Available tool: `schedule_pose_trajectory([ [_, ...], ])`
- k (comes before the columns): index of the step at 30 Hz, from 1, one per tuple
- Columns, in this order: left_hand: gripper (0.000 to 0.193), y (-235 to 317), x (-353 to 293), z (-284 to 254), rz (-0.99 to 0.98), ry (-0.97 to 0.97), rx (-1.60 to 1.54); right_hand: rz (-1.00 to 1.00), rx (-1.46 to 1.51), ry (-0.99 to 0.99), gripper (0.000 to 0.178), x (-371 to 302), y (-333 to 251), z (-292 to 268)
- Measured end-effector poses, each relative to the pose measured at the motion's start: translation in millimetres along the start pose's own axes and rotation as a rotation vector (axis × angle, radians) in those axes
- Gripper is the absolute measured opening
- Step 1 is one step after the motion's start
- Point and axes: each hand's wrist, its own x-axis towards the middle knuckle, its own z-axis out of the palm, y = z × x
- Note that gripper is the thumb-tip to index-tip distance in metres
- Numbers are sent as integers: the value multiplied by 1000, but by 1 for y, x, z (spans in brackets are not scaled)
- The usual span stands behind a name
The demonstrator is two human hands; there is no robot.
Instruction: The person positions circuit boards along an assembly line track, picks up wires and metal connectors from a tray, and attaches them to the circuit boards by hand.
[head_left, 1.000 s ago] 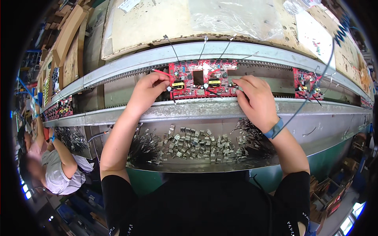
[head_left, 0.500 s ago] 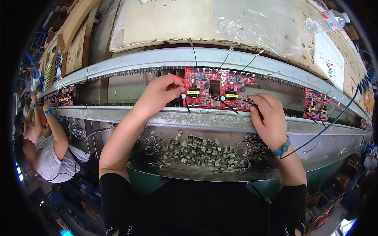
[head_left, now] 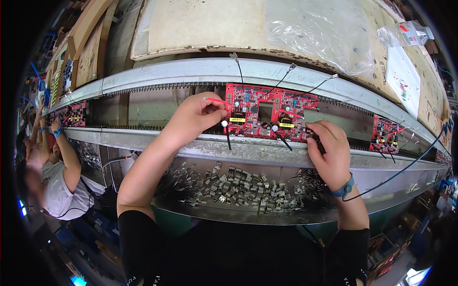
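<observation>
A red circuit board (head_left: 249, 102) with a square cutout lies across the metal rails in front of me. It carries yellow-labelled transformers (head_left: 237, 120), capacitors and several black and red wires. My left hand (head_left: 194, 118) is closed at the board's left edge, thumb and forefinger pinched beside a round capacitor (head_left: 224, 123). A red wire (head_left: 217, 100) sticks out over its fingers. My right hand (head_left: 331, 151) has its fingers curled with the tips at the board's lower right corner; the exact contact is partly hidden. A blue wrist strap (head_left: 344, 188) with a cord circles my right wrist.
Below the near rail (head_left: 248, 148), a metal tray (head_left: 210, 215) holds many small metal parts (head_left: 243, 186) between piles of black wires (head_left: 312, 188). More red boards (head_left: 385, 133) sit along the rails. A co-worker (head_left: 71, 167) is at the left. A plastic bottle (head_left: 405, 34) lies at far right.
The whole view has shifted slightly, with the board and right hand appearing a little lower and further right. Both hands stay at the board's two ends.
</observation>
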Motion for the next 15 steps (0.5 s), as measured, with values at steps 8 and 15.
schedule_pose_trajectory([
  [8,4,6,0,1,-20,2,40,-7,-7,-6,32,1,2,-1],
  [15,0,5,0,0,-36,-36,32,-23,-17,-6,33,0,2,-2],
])
